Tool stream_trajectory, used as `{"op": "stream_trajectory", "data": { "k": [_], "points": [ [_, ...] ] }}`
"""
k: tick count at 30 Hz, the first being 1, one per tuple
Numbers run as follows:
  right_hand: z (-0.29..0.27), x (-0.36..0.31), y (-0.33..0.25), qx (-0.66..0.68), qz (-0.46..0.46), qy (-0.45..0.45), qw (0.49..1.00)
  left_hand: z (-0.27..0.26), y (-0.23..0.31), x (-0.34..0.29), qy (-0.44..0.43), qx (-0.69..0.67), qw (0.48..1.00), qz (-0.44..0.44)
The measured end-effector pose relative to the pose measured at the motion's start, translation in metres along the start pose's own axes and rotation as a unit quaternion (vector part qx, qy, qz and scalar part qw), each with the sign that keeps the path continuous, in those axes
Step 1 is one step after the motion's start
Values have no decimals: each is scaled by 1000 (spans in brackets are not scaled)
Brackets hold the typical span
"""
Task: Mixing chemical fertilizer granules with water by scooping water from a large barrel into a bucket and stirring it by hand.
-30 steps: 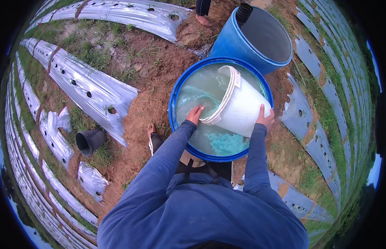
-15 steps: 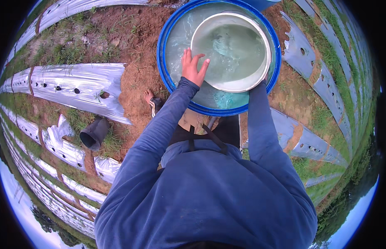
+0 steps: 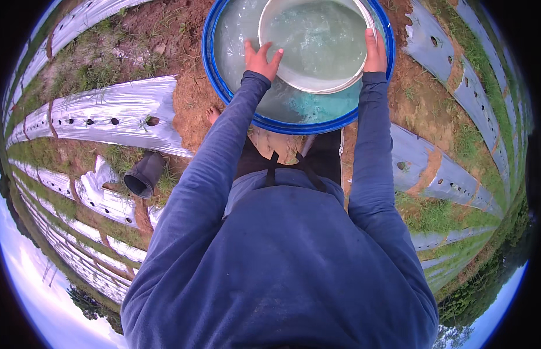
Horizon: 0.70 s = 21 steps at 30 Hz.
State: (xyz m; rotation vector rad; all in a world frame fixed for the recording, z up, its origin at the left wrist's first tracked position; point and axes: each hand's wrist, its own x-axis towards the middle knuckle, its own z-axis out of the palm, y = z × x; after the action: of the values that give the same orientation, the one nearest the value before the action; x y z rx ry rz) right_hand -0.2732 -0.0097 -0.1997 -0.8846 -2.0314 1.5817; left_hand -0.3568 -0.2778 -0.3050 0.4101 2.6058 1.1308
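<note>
A white bucket [image 3: 283, 79] holding cloudy greenish water sits inside a large blue-rimmed drum [image 3: 210, 61]. The drum water [image 3: 317, 106] around it is murky, with a turquoise swirl along the near side. At the bucket's left edge is my left hand [image 3: 262, 61], its fingers spread over the water; whether a fingertip touches the rim I cannot tell. My right hand [image 3: 373, 53] grips the bucket's right rim, fingers close together, between the bucket and the drum wall.
Plastic-covered planting beds with holes run off on the left [image 3: 125, 113] and right [image 3: 407, 157]. A black pot [image 3: 143, 174] lies on its side in the grass at left. Part of a foot [image 3: 213, 114] shows on bare soil beside the drum.
My right hand, hidden under the bucket's near right side before, now shows at its right rim. My left hand stays spread at the left edge. Drum and bucket appear higher in view.
</note>
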Motion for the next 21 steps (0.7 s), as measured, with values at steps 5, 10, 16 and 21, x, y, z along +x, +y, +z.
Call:
{"op": "stream_trajectory", "data": {
  "k": [5, 10, 16, 21],
  "points": [
    [19, -9, -22, -140, -72, 67, 985, -10, 137, -44, -111, -309, 933, 144],
    [27, -5, -17, -190, -109, 79, 972, -9, 155, -51, -112, -69, 990, 43],
    [-34, 28, 70, -443, 47, 223, 867, 11, 125, -33, 13, -153, 988, 31],
    [7, 2, -3, -404, 19, 187, 895, -10, 57, -3, 71, -246, 966, -33]
  ]
}}
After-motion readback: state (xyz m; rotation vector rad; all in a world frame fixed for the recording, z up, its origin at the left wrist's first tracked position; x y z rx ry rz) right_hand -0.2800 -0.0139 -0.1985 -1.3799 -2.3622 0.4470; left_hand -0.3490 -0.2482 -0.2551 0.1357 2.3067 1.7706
